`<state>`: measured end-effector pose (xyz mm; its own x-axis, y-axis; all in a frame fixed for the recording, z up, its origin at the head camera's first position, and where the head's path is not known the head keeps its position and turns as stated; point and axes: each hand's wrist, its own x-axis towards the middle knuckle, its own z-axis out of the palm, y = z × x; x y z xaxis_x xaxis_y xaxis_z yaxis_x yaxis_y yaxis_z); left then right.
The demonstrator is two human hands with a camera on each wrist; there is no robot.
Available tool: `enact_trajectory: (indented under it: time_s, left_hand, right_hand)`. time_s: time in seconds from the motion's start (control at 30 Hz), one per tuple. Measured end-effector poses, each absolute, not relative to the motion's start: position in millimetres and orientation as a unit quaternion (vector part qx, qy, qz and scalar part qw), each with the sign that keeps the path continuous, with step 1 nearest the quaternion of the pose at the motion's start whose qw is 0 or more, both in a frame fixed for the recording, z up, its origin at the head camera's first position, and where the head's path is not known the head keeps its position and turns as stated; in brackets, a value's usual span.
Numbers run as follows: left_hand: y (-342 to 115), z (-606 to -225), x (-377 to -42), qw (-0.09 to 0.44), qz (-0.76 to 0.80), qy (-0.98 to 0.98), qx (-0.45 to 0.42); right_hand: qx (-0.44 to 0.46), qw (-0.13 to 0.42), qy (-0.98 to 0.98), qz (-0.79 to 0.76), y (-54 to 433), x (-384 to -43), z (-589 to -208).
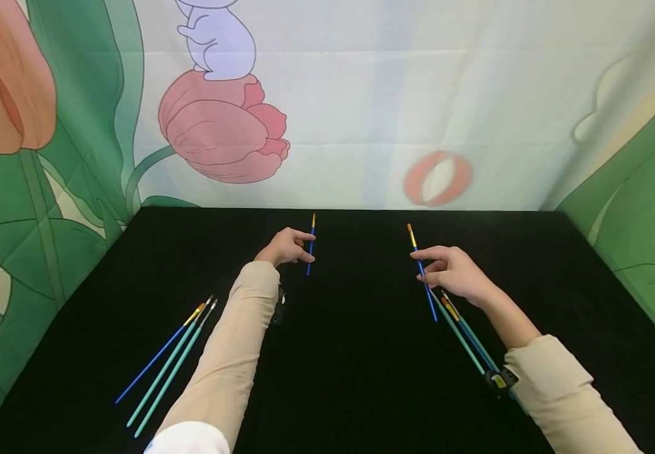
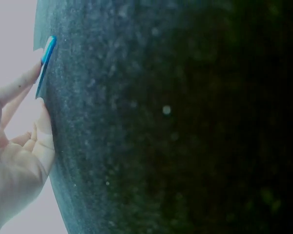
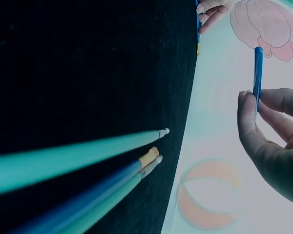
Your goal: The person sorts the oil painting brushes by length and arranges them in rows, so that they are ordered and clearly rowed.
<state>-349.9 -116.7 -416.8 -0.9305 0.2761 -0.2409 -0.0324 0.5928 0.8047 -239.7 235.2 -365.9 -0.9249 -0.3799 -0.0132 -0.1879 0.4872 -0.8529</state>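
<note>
My left hand (image 1: 289, 247) holds a slim blue paintbrush (image 1: 310, 249) at its thumb and finger tips, the yellow-gold bristle end pointing to the far edge. In the left wrist view only the blue handle (image 2: 48, 51) shows, touched by the fingertips. To the right, my right hand (image 1: 452, 271) pinches a similar blue paintbrush (image 1: 414, 238), tilted, bristles away from me. The right wrist view shows its handle end (image 3: 258, 63) rising between thumb and fingers. Below this hand lie several teal and blue paintbrushes (image 1: 464, 337), partly hidden by the forearm.
A blue paintbrush (image 1: 151, 366) and two teal paintbrushes (image 1: 171, 372) lie fanned on the black tabletop (image 1: 350, 378), left of my left forearm. Behind the table hangs a printed curtain (image 1: 350, 113) with flowers. A small dark device (image 1: 500, 380) sits at my right cuff.
</note>
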Motion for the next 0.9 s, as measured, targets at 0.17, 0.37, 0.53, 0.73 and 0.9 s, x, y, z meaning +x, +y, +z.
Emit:
enact_trajectory:
  time_s: [0.17,0.37,0.53,0.73,0.9]
  left_hand:
    - [-114,-418,-350,0.169,0.440,0.880,0.066]
    - [-115,-418,-349,0.168,0.438,0.881,0.063]
    - [-115,-418,-349,0.168,0.438,0.881,0.064]
    - [-113,-418,-350,0.166,0.442,0.879,0.072]
    - [-115,-419,-348,0.164,0.441,0.880,0.067]
  right_hand:
    - [-0.163,0.103,0.850,-0.490,230,-245,-367]
    - [-0.156,0.106,0.850,-0.492,223,-251,-367]
    - [-0.153,0.106,0.844,-0.502,218,-254,-366]
    - [-0.151,0.101,0.839,-0.513,212,-257,-367]
    - [-0.149,0.110,0.839,-0.512,202,-261,-371]
